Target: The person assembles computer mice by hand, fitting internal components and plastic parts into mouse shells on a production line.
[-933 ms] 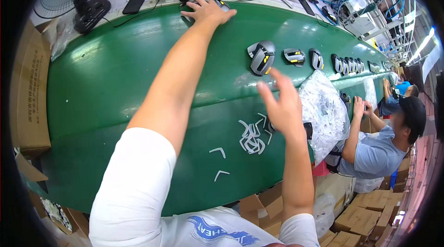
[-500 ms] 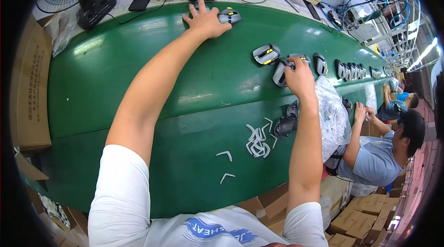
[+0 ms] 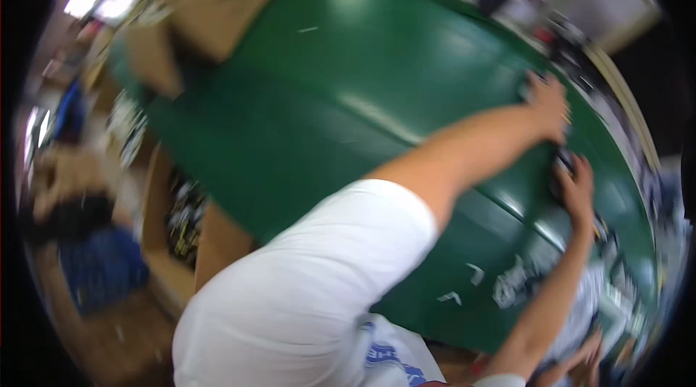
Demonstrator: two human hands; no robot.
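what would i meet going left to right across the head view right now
Blurred blue boxy object → open brown cardboard box holding small items → two small pale L-shaped strips → person's bare left hand → person's bare right hand

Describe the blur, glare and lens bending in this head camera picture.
Head view: blur softens the left hand, the right hand and the small things near them; head view: pale glare streaks the green tabletop, and a light patch at upper left is washed out; head view: fisheye bending curves the tabletop's far edge, with black corners.
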